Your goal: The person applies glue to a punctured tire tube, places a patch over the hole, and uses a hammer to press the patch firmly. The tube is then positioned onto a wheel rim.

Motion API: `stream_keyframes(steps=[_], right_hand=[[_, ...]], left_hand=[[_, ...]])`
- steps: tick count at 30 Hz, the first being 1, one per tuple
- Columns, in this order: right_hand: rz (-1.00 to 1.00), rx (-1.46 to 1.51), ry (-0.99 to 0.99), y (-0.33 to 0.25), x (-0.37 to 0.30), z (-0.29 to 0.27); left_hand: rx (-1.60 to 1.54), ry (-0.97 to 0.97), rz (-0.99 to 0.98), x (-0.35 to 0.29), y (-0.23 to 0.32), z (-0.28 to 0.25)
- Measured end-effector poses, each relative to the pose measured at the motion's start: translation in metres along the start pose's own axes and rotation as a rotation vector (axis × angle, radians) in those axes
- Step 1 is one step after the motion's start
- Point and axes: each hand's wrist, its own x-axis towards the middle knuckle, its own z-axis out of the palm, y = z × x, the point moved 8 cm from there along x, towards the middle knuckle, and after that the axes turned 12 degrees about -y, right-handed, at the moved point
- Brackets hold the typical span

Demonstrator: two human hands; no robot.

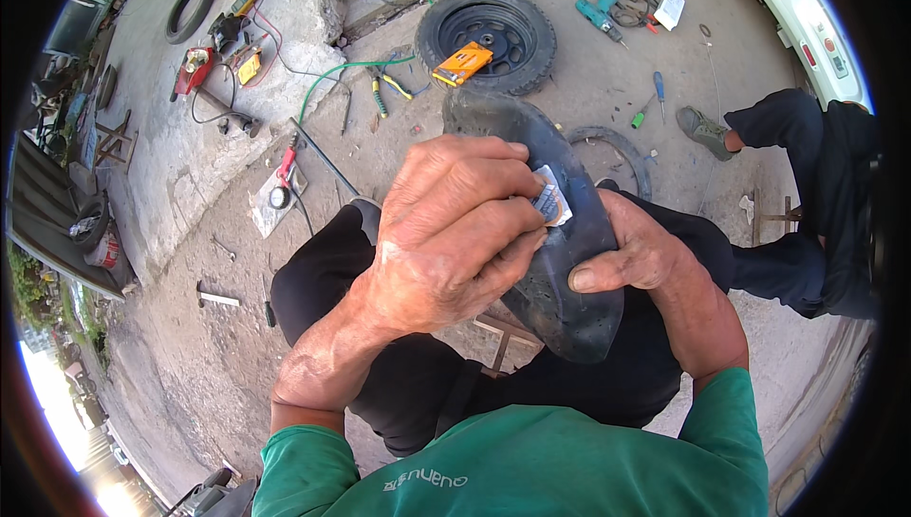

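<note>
A black rubber inner tube [555, 275], dusty and partly flattened, is held up in front of me above my knees. My right hand [638, 244] grips its right edge, with the thumb lying over the near face and the fingers hidden behind. Against the middle of the tube, my left hand [454, 223] pinches a small white and silver printed piece [552, 198], possibly a patch backing. The fingertips are pressed together at the piece's left edge and touch the tube there. What lies beneath the piece is hidden.
Beyond the tube lies a wheel with its tyre [436, 19], an orange box [463, 64] on top. A teal drill [600, 14] and screwdrivers [659, 87] lie far right. Left are a red-handled gauge [284, 174] and a hammer [217, 299]. Another person's shoe [704, 131] is at right.
</note>
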Motion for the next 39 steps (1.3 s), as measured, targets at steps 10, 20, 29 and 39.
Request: stream_keyframes(steps=[10, 20, 29, 39], right_hand=[[-0.065, -0.012, -0.005, -0.003, 0.001, -0.004], [-0.175, -0.032, 0.063, -0.016, 0.002, -0.015], [-0.152, -0.111, 0.077, -0.01, 0.006, -0.024], [-0.092, -0.461, 0.11, -0.007, 0.015, -0.026]], left_hand=[[-0.002, -0.005, 0.003, -0.001, 0.0, 0.003], [-0.825, 0.037, -0.834, -0.043, -0.093, 0.037], [-0.998, 0.009, -0.936, -0.046, -0.098, 0.065], [-1.404, -0.032, -0.938, -0.04, -0.081, 0.102]])
